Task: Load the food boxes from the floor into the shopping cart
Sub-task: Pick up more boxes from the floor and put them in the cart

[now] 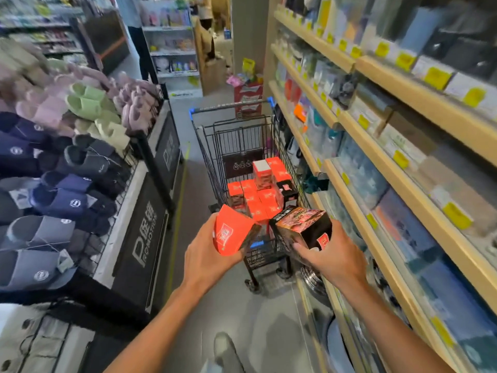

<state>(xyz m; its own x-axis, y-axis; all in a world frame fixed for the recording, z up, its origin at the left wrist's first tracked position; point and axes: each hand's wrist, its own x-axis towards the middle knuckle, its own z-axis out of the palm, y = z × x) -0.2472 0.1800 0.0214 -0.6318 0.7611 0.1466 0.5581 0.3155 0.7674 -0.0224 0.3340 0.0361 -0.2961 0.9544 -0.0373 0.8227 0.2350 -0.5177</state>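
Left hand [208, 253] fingers curl round a tilted orange box [231, 232]; right hand [332, 257] fingers wrap a tilted black box [304, 226]. Both sit at the near end of the shopping cart [207, 146], above its stacked orange boxes [258, 195].

Glossy cardboard boxes [258, 195]; black wire-metal cart [212, 157]

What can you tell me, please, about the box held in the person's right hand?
The box looks like glossy cardboard, mostly black, with a reddish food picture on its upper face and a small red label on its near side. It is tilted, one corner toward the camera, held over the near end of the shopping cart. Only the right hand touches it, gripping from below.
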